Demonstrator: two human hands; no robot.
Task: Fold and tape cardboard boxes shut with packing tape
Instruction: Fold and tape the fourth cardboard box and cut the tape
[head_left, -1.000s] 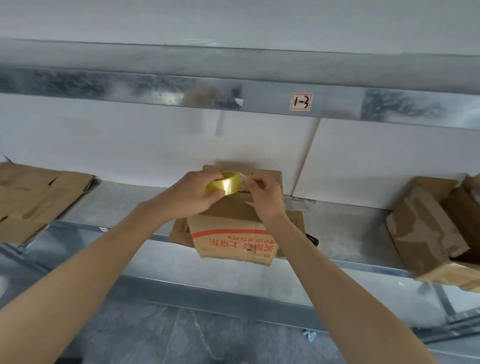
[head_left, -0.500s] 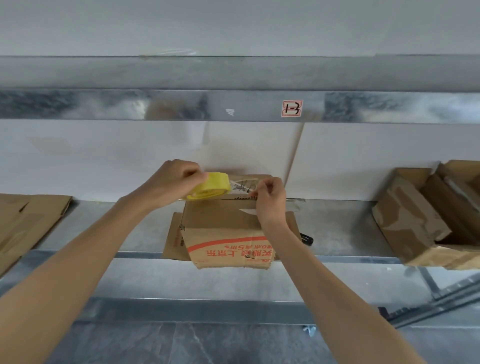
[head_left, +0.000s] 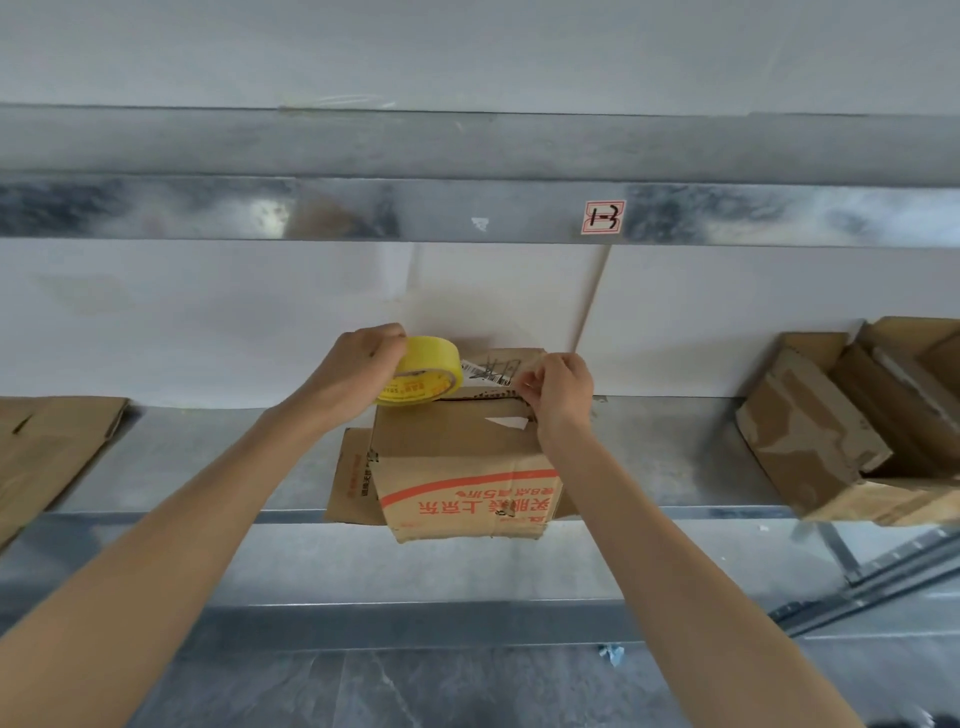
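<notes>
Tape roll (head_left: 422, 378) gripped by left hand (head_left: 358, 370); right hand (head_left: 560, 388) pinches strip (head_left: 491, 370) stretched left-right.

Soft, even light is filling a wide, slightly bent picture.
The white wall (head_left: 208, 322) is looking bright, and all shadows are looking soft. The metal beam (head_left: 363, 210) is shining with patchy glare. The box (head_left: 457, 447) is throwing a faint grey shadow on the wall behind it. The yellow tape roll (head_left: 426, 364) is looking sharp, but the clear tape strip (head_left: 488, 371) is barely showing. The arms (head_left: 156, 571) are stretching big near the bottom corners, and the floor (head_left: 467, 691) is looking smeary.
</notes>
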